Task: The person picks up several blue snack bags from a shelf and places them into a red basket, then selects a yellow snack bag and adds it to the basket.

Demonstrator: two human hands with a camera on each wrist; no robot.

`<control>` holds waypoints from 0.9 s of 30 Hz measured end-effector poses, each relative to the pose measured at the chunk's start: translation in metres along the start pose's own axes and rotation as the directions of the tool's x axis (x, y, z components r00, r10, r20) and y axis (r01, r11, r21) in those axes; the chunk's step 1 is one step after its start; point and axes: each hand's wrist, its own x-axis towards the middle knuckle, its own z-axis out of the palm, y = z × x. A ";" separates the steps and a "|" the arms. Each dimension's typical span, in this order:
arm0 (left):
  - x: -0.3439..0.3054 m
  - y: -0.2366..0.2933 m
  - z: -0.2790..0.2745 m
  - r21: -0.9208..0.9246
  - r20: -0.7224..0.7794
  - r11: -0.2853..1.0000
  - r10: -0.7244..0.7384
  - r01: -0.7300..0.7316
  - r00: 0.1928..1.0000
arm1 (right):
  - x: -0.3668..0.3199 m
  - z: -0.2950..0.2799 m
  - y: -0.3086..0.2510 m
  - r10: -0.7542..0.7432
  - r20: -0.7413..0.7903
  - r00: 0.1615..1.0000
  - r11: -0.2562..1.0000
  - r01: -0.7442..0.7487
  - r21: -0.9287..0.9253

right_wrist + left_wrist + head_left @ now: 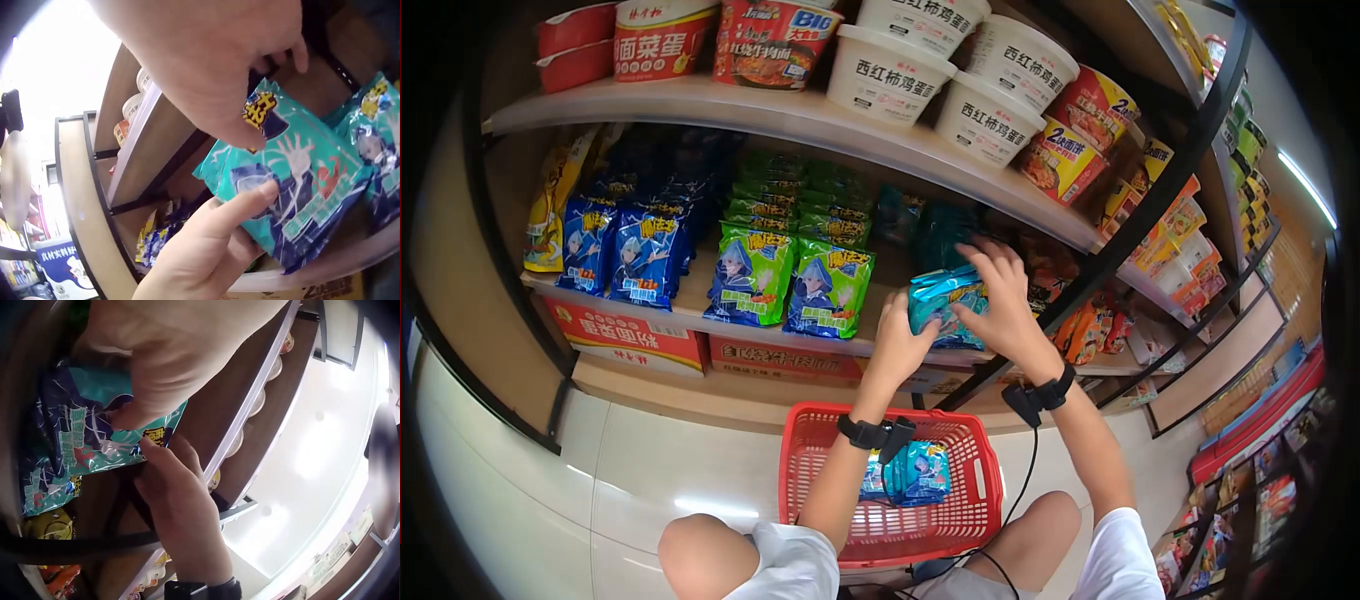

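A teal snack bag with a cartoon figure is held up at the lower shelf's front edge. My left hand grips it from the side, its thumb across the printed front and its fingers mostly hidden behind. On the other side, my right hand lays its thumb against the bag near the yellow lettering. Its other fingers extend loosely past the bag's edge. Beside the held bag, another teal bag stands on the shelf in the right wrist view.
Beneath my arms sits a red basket with teal bags inside. Green bags and blue bags stand in rows to the left. White noodle tubs line the shelf above. A black post rises at the right.
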 end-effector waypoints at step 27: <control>0.035 0.003 0.028 -0.586 -0.099 0.782 -0.328 0.211 0.940 | 0.133 0.055 0.077 0.141 0.456 0.879 0.990 -0.134 -0.047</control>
